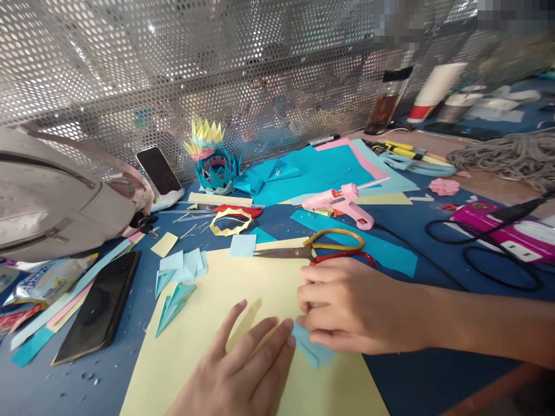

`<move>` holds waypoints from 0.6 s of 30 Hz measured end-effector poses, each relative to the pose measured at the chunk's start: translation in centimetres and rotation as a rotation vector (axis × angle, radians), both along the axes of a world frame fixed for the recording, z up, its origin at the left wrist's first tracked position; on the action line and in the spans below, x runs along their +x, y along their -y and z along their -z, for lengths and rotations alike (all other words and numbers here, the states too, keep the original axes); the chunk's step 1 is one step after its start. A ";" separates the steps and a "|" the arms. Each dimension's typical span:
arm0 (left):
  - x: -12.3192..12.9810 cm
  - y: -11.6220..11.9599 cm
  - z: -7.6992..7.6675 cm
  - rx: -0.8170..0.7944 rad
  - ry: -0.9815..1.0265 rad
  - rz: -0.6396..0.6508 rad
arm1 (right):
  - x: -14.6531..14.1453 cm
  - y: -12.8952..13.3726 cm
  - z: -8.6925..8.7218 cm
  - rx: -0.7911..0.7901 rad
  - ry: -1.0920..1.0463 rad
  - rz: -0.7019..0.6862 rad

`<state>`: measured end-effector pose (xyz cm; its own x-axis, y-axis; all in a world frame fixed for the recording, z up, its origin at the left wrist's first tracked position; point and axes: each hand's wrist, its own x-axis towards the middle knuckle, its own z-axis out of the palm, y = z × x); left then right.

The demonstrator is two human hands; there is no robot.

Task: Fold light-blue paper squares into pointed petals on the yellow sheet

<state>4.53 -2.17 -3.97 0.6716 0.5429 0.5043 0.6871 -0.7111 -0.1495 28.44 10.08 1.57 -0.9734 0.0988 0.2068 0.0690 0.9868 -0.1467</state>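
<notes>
A piece of light blue paper (315, 353), with a fold across it, lies on a large pale yellow sheet (234, 283). My right hand (347, 306) is closed over its upper edge, fingers curled and covering part of it. My left hand (247, 370) lies open at the paper's left side, fingers stretched and fingertips at its edge. Folded blue paper triangles (175, 307) and small light blue squares (184, 264) rest at the sheet's left edge. Beyond my right hand are scissors (312, 251) with one yellow and one red handle, blades partly spread.
A pink glue gun (342, 203) stands behind the scissors, its cord running right. A yellow paper ring (231, 222) and a folded paper ornament (217, 167) sit farther back. Phones (102, 306), a bag (56, 196) and a magenta power strip (503, 231) flank the sheet. Perforated metal (217, 75) rises behind.
</notes>
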 end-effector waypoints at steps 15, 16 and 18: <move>-0.2 -0.2 -1.5 0.011 -0.103 0.031 | -0.6 0.6 1.3 -0.348 -0.009 0.340; -0.3 -0.2 -1.9 0.004 -0.161 0.045 | -0.8 0.8 1.5 -0.373 -0.001 0.356; -0.5 -0.3 -2.5 0.005 -0.223 0.051 | -0.9 1.0 1.5 -0.403 0.011 0.360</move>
<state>4.05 -1.86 -1.45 0.7931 0.5038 0.3424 0.6001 -0.7427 -0.2972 27.51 9.06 0.02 -0.8652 0.4959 0.0739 0.3958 0.7660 -0.5066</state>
